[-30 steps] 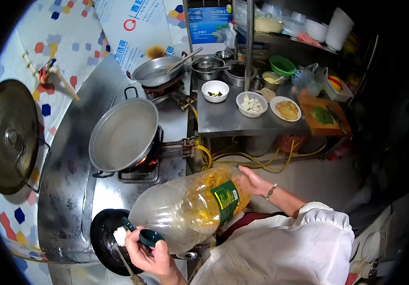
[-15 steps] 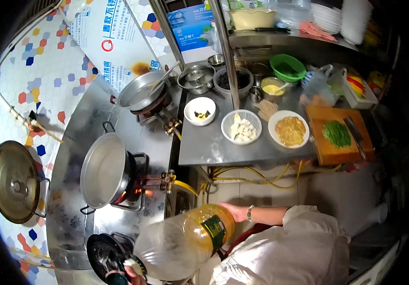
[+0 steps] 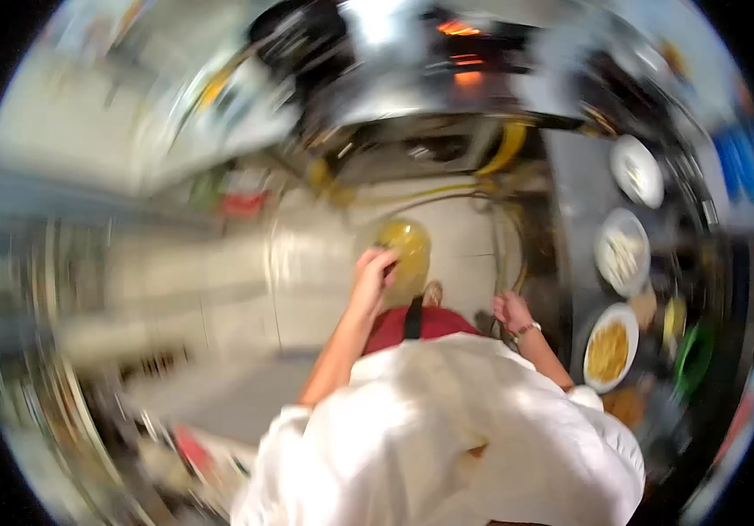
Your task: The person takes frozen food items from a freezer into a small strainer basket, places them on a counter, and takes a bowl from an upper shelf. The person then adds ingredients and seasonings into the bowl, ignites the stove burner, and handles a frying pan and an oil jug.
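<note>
Frame badly blurred. I see the left hand (image 3: 373, 267) gripping the top of the oil bottle (image 3: 401, 250), low over the floor (image 3: 245, 289). The right hand (image 3: 510, 309) hangs free, loosely curled, holding nothing; I judge the bottle is not yet set down.

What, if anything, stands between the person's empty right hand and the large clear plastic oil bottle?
Nothing visible: the right hand hangs apart from the large clear plastic oil bottle, gripped by the left hand; only floor between.
</note>
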`<state>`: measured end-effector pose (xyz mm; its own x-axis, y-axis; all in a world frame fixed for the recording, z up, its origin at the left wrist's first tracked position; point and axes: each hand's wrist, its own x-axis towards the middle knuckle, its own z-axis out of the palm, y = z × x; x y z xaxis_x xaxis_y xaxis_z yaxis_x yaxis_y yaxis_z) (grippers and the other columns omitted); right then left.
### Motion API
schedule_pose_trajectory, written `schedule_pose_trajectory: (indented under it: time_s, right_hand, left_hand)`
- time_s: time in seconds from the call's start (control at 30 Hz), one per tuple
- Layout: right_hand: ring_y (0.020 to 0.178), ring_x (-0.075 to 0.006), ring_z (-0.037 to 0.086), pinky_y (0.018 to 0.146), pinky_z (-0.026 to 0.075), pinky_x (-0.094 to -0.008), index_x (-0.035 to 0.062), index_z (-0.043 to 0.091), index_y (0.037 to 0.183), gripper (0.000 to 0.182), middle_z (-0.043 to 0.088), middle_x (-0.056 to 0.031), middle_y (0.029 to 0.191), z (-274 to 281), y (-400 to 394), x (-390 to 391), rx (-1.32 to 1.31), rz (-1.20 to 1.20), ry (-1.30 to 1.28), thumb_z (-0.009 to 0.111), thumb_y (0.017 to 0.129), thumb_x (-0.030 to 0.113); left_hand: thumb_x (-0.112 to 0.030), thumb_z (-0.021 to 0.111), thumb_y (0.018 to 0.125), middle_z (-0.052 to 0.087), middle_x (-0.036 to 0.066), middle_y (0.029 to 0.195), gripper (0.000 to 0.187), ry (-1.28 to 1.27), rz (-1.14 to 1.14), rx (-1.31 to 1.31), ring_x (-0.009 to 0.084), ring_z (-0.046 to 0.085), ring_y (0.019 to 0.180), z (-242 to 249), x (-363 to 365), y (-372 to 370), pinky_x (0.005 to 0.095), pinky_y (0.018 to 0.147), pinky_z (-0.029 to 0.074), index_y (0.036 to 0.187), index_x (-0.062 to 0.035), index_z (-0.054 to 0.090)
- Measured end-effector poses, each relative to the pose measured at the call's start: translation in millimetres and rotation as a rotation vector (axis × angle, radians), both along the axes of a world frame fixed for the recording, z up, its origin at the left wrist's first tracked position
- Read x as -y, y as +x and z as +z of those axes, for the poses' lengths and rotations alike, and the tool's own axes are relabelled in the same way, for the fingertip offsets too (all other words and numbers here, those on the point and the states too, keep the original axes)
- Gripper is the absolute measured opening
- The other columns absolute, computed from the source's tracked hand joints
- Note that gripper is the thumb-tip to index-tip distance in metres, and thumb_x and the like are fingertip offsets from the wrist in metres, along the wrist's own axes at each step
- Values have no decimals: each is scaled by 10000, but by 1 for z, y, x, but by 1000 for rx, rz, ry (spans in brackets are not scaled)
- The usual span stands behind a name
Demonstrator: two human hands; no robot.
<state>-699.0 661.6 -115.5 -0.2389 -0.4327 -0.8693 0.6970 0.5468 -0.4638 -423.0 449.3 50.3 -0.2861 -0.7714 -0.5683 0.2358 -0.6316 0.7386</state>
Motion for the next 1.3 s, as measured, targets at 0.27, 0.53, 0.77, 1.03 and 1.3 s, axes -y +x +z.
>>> schedule_pose_trajectory:
  time_s: [0.27,0.53,0.77,1.03,1.3]
  right_hand:
    - [597,-213,542,559,439,-320,47,548,743,223,575,-66,679,-20,10,-31,-410,1039,201,497,834,244]
    - [717,-152,549,651,450,-250,37,529,945,187,575,-43,837,91,131,104,-283,801,43,467,866,195]
    - [977,-181,549,814,442,-286,0,420,1202,434,542,-112,1124,87,222,94,-359,1223,115,500,879,279]
    - [952,-166,552,784,448,-273,-5,427,1207,427,558,-95,1088,80,223,95,-463,1351,174,495,882,263]
    - [960,-165,552,777,437,-255,-8,434,1193,424,556,-93,1093,80,229,78,-561,1386,291,491,881,274]
  left_hand:
    - [-191,652,685,483,13,646,201,178,361,174,102,428,552,-127,-105,152,230,523,358,706,-57,504]
    - [-221,660,642,492,40,723,292,348,770,125,136,430,652,-194,-195,221,260,597,363,793,-19,513]
    - [-266,661,621,520,37,717,334,492,821,76,122,455,647,-240,-270,301,265,621,393,821,-26,543]
    - [-273,671,613,542,110,765,374,657,401,508,243,505,743,-321,-363,349,372,685,399,808,15,532]
    - [-343,734,589,472,144,744,454,499,-116,642,237,483,696,-342,-390,324,378,638,393,721,8,479]
